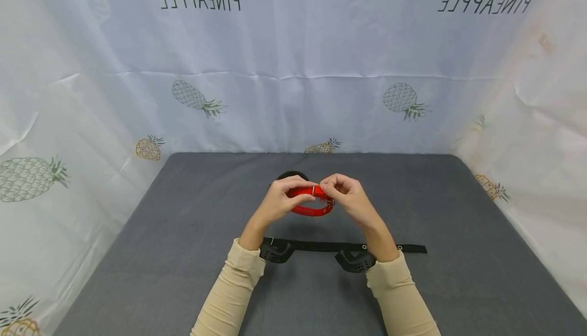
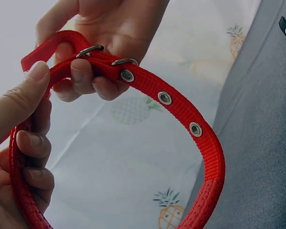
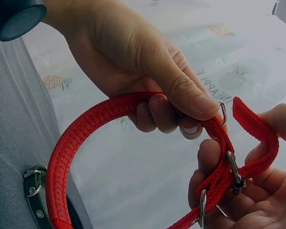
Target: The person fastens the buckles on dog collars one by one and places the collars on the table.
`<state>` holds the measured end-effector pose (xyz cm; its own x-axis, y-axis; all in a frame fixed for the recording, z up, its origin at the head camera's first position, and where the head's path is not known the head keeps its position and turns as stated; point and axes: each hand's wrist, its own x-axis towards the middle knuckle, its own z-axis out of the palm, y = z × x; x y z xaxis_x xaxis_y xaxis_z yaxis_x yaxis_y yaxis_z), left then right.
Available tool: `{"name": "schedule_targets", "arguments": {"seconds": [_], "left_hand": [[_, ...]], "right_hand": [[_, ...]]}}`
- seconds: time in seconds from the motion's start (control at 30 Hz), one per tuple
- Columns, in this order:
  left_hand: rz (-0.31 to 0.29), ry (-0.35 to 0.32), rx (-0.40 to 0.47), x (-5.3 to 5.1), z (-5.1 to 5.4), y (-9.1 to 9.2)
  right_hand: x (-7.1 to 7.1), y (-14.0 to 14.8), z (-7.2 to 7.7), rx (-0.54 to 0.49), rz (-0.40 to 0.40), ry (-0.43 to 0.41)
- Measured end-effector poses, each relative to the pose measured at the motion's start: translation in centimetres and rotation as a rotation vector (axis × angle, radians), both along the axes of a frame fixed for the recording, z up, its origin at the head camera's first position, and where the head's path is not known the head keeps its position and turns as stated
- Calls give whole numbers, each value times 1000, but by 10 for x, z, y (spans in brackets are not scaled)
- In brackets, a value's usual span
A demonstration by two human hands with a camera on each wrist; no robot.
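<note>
Both hands hold a red collar [image 1: 312,212] above the table, a webbing band with a stitched padded part and metal eyelets [image 2: 164,98]. My left hand [image 1: 277,201] grips the band on the left side, with its fingers curled round the padded part and the thumb pressing near the strap's end. On the other side, my right hand [image 1: 350,201] pinches the collar by its metal buckle [image 3: 233,167]. The strap's tail [image 3: 250,117] bends back in a loop beside the buckle. A metal D-ring [image 3: 202,207] sits close by.
A black strap [image 1: 316,246] with eyelets lies across the grey table [image 1: 183,275], under the wrists. Behind the left hand is a dark coiled collar [image 1: 293,174], its buckle [image 3: 34,191] seen in the right wrist view. Pineapple-print curtains [image 1: 293,111] surround the table.
</note>
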<state>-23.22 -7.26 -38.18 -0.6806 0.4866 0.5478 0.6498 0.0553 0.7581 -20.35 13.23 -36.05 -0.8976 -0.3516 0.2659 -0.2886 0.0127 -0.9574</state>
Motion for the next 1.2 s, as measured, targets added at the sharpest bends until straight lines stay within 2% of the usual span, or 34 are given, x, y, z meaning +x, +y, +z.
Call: {"name": "schedule_targets", "arguments": {"seconds": [0.17,0.4,0.83,1.07,1.2], "left_hand": [[-6,14,6,0,0,-1],[-3,-9,7,2,4,-2],[-23,-23,2,3,4,-3],[-24,-11,-11,2,1,-3],[-21,-30,-39,2,2,-1]], "right_hand": [[1,-1,2,-15,9,7],[2,-2,2,-11,-6,22],[2,-5,1,-98,10,11],[2,-6,1,-69,4,-18],[1,-5,2,-36,-5,-44]]}}
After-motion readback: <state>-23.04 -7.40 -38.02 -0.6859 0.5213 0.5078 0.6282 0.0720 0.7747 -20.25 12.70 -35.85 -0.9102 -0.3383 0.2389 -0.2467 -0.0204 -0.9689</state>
